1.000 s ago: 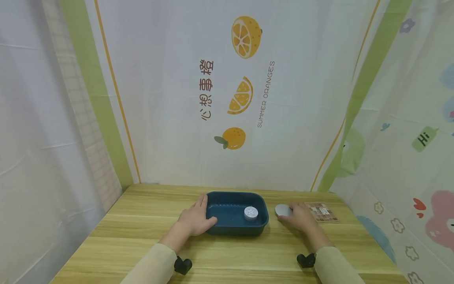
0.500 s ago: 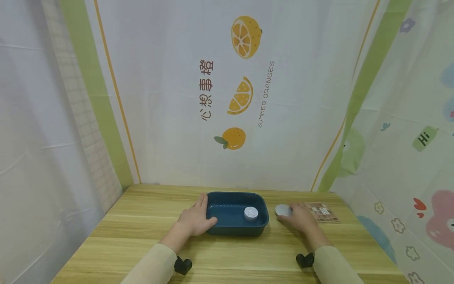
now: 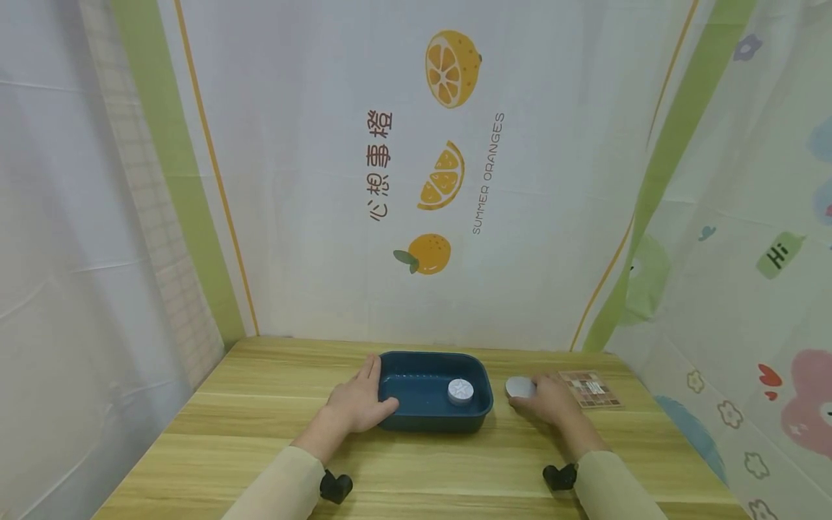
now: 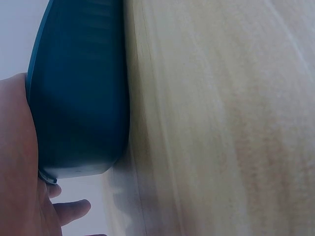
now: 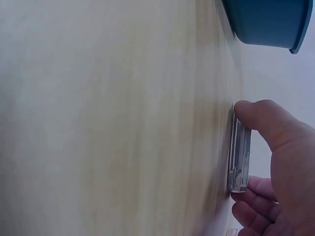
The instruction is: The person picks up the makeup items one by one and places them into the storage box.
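A dark blue rectangular plastic basin (image 3: pixel 425 422) stands on the table, and my left hand (image 3: pixel 356 401) holds it by its left end. In the left wrist view, the thumb side lies along the basin's rim while the fingers (image 4: pixel 74 211) reach past its corner. Inside the basin, toward the right, is a round silver-white tin (image 3: pixel 460 391) with a star on top. Right of the basin, my right hand (image 3: pixel 549 397) pinches a flat round silver case (image 3: pixel 519 387) at the table surface. Its side looks clear in the right wrist view, between my thumb (image 5: pixel 246 113) and fingers.
A square brown-checkered piece (image 3: pixel 591 388) lies just behind my right hand, partly hidden by it. The wooden table (image 3: pixel 422 469) ends at a hanging white curtain (image 3: pixel 312 289) with printed oranges. More curtains hang at both sides.
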A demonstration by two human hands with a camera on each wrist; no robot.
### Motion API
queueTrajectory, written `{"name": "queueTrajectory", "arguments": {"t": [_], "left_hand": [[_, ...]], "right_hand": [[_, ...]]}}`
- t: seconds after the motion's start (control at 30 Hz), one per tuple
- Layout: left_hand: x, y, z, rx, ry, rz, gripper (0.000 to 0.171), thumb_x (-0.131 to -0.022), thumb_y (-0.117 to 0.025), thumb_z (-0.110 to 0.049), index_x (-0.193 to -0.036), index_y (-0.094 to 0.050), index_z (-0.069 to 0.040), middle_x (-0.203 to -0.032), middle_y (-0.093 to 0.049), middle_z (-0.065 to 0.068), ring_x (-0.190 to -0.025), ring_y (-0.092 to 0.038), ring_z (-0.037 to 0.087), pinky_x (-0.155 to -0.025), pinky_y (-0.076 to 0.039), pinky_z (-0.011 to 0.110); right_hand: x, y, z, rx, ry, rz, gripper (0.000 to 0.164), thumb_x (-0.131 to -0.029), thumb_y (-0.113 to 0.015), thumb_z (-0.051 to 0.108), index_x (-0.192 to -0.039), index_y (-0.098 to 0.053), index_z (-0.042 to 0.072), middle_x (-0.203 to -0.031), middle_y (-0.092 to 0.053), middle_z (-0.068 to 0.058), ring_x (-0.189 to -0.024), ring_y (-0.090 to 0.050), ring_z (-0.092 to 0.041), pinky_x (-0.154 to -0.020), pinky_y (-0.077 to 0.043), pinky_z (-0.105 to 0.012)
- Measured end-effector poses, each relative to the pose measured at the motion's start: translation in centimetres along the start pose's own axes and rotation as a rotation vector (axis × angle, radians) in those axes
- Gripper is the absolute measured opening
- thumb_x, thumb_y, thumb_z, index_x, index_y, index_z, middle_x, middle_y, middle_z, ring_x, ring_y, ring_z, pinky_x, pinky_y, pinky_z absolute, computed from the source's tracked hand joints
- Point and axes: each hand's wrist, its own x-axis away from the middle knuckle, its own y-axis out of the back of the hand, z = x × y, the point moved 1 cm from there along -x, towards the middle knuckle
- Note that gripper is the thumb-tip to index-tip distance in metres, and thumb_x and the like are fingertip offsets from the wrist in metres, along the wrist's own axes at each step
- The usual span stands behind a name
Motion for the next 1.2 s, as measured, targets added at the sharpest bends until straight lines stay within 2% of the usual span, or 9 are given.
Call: {"name": "queueTrajectory", "arguments": {"t": [0.23,0.77,1.2], "left_hand": [[0.02,-0.07,-0.01,-0.005,0.008,-0.002,0.099,-0.101,-0.059,-0.050,-0.174,-0.018,0.004,-0.184,-0.018,0.021,-0.158,-0.047,0.045,-0.110,-0.048,0.071],[0.08,0.08,-0.06,-0.004,0.015,-0.003,0.100,-0.100,-0.058,-0.051,-0.174,-0.018,0.003,-0.184,-0.018,0.020,-0.159,-0.045,0.043,-0.111,-0.048,0.072],[0.08,0.06,-0.08,-0.009,0.019,0.001,0.099,-0.101,-0.058,-0.050,-0.175,-0.018,0.002,-0.184,-0.018,0.020,-0.158,-0.047,0.044,-0.111,-0.047,0.072]], "right_hand": [[0.21,-0.03,-0.04,0.013,-0.010,0.001,0.066,-0.087,-0.085,0.054,-0.113,-0.072,-0.005,-0.112,-0.069,-0.019,-0.100,-0.063,-0.033,-0.086,-0.055,-0.054],[0.11,-0.02,-0.15,0.000,-0.014,-0.026,0.066,-0.085,-0.085,0.054,-0.112,-0.073,-0.005,-0.110,-0.071,-0.019,-0.099,-0.063,-0.033,-0.082,-0.053,-0.051],[-0.48,0.35,0.13,-0.046,-0.015,-0.049,0.069,-0.084,-0.086,0.056,-0.113,-0.076,-0.005,-0.107,-0.074,-0.019,-0.099,-0.066,-0.034,-0.082,-0.058,-0.051]]}}
